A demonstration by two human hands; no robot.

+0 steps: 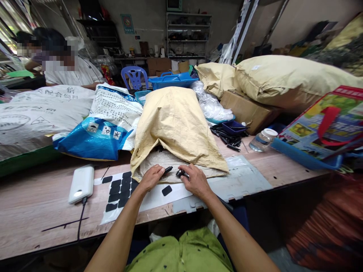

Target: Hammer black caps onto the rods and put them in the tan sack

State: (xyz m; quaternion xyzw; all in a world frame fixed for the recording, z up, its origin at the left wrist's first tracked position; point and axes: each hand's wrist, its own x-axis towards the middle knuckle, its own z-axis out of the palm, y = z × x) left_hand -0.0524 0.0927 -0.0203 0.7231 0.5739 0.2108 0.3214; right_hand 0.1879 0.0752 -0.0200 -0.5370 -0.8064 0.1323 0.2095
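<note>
My left hand (152, 177) is closed on a short black stick-like piece (169, 169), its tip pointing right. Closed as well, my right hand (195, 181) grips a black rod-like piece (179, 173) with a thicker, shiny round end facing left. The two pieces are a small gap apart. A dark rod (225, 204) shows beyond my right wrist; whether it belongs to the held piece I cannot tell. Both hands are just in front of the open mouth of a tan woven sack (176, 113). Below them lies a loose black rounded patch (167, 190), beside a white sheet of several such patches (115, 190).
A white power bank (81, 184) with a cable lies left. Behind it are a blue-and-white sack (104, 124) and a white sack (48, 109). To the right are black parts (227, 138), a clear jar (263, 139) and a blue tray (307, 153). Another person (68, 64) sits far left.
</note>
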